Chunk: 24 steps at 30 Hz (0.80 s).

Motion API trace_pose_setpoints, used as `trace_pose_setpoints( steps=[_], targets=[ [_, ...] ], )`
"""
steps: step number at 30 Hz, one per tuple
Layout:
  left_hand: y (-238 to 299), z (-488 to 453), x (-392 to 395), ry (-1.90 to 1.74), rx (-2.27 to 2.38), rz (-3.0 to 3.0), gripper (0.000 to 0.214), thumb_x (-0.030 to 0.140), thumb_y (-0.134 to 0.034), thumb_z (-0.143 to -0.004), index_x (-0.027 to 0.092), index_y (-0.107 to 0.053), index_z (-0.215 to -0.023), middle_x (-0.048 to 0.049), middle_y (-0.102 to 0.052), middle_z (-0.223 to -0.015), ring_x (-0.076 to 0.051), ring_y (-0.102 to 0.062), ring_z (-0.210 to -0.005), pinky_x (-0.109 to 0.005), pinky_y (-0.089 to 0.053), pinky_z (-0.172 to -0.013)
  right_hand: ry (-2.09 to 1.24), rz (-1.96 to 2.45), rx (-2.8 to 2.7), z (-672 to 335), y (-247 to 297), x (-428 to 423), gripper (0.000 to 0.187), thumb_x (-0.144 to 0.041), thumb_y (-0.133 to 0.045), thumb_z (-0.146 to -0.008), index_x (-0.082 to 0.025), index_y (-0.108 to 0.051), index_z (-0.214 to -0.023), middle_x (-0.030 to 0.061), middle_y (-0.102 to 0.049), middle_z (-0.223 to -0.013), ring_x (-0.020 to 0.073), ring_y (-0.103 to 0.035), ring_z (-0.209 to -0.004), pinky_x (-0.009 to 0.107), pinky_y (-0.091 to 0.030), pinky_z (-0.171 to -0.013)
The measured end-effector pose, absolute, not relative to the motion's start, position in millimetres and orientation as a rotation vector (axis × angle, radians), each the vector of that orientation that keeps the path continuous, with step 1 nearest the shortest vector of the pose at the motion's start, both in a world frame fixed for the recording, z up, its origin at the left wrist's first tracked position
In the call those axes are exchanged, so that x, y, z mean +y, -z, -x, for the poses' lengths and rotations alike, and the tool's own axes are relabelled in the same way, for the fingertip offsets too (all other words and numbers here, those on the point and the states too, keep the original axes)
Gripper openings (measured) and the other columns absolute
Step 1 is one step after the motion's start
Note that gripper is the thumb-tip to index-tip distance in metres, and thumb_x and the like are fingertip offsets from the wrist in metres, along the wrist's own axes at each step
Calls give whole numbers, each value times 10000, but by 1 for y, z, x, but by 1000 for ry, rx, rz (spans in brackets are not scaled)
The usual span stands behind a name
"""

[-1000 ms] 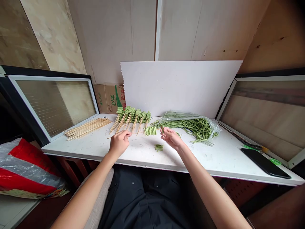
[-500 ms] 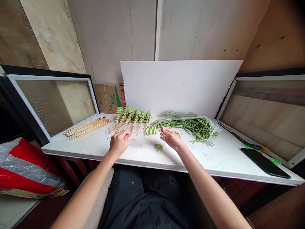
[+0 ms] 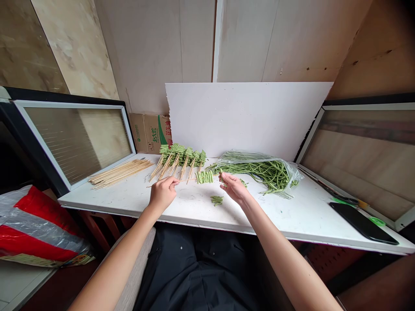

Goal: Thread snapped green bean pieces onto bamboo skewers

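Note:
My left hand [image 3: 164, 191] is closed round a thin bamboo skewer [image 3: 188, 180], held level above the table. Several short green bean pieces [image 3: 204, 177] sit side by side along it. At the skewer's right tip, my right hand [image 3: 234, 186] pinches another short bean piece [image 3: 221, 176] between thumb and fingertips. Whether the tip has gone into that piece is too small to tell. Below the hands, a small pile of cut bean pieces [image 3: 216, 200] lies on the white table [image 3: 194, 211]. More cut pieces show partly behind my right hand.
Finished bean skewers [image 3: 183, 155] are stacked at the back, left of middle. Bare skewers [image 3: 119, 172] lie farther left. A clear plastic bag of long green beans [image 3: 272, 172] rests at the back right. Scissors [image 3: 343, 198] and a black phone [image 3: 363, 222] lie along the right side.
The hands and skewer hold nearly the same pose. The whole view has shifted very slightly; the bean piece in my right hand stays at the skewer's tip.

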<state>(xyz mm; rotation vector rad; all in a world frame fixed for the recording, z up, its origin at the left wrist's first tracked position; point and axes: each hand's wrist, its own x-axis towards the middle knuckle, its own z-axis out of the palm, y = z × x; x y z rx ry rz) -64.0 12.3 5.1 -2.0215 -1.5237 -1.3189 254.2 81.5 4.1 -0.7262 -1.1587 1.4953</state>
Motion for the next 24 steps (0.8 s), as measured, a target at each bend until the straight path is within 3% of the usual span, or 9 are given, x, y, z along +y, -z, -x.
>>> trace_pose_setpoints(
  steps=[10, 24],
  targets=[
    [-2, 63, 13, 1308, -1456, 2002, 331, -18, -523, -791, 224, -738, -857, -9, -818, -873, -221, -777, -839, -290, -545, -712, -1408, 812, -1050, -234, 9, 76, 385, -562, -940, -692, -280, -824, -927, 83, -758, -1211, 294, -562, -1330, 400, -440, -1019],
    [-9, 74, 15, 1377, -1420, 2000, 338, -10, -522, -809, 233, -748, -875, -1, -823, -893, -212, -778, -858, -273, -561, -745, -1296, 831, -1115, -231, -5, 67, 386, -580, -896, -737, -287, -840, -981, 99, -768, -1241, 326, -587, -1338, 415, -445, -995]
  ],
)
